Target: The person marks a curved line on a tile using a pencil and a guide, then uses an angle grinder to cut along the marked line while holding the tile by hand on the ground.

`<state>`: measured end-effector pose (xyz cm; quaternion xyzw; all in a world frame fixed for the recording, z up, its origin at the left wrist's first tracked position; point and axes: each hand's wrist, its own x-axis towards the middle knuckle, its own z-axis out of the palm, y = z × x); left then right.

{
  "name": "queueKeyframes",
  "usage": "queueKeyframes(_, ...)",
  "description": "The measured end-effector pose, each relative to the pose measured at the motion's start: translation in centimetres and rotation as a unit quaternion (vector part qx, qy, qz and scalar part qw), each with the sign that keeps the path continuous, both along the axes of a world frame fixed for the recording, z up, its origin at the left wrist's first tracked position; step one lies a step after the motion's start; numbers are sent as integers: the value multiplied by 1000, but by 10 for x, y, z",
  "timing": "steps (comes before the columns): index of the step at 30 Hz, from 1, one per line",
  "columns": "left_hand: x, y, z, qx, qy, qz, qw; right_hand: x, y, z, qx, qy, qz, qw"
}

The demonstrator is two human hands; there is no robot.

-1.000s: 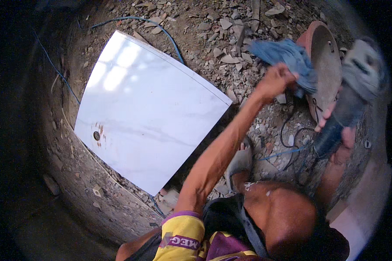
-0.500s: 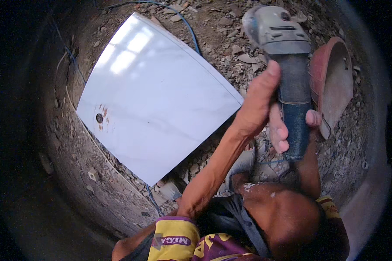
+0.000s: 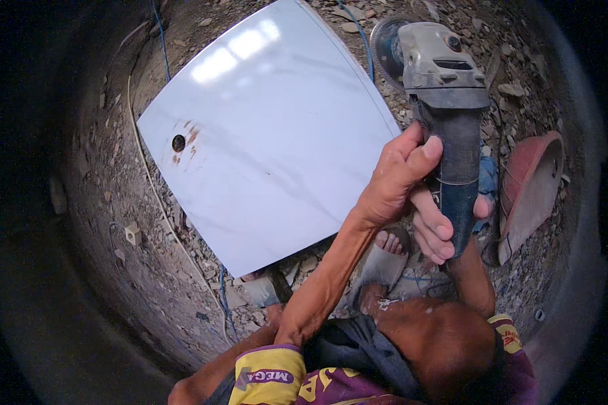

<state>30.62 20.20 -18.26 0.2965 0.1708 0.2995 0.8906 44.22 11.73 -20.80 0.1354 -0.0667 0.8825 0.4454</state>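
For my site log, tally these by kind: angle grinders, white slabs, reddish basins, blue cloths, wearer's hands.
Angle grinder: 1
White slab: 1
Reddish basin: 1
Blue cloth: 1
Left hand and right hand: 2
Total: 6

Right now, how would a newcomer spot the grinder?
Find the big white slab. Right of it, the right hand holds the grinder, a dark tool with a grey head. Unlike the reddish basin and blue cloth, it carries a round disc.

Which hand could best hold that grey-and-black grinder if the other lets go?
Probably the right hand: it spans both sides of the grinder's dark blue handle; the left hand lies along one side.
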Motion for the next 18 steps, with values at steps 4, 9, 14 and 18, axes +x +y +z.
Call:
queueKeyframes(4,-9,13,-35,-202,-109,7,973,-15,28,12,-58,22,-70,996)
queueKeyframes(9,-13,31,-49,-117,-8,13,993,-16,33,-12,-89,22,-72,993)
queueKeyframes(14,-13,40,-42,-217,-28,73,973,-21,51,-20,-120,-18,-71,990)
queueKeyframes(18,-14,56,-27,-298,-57,93,948,-29,71,-18,-143,-109,-63,982)
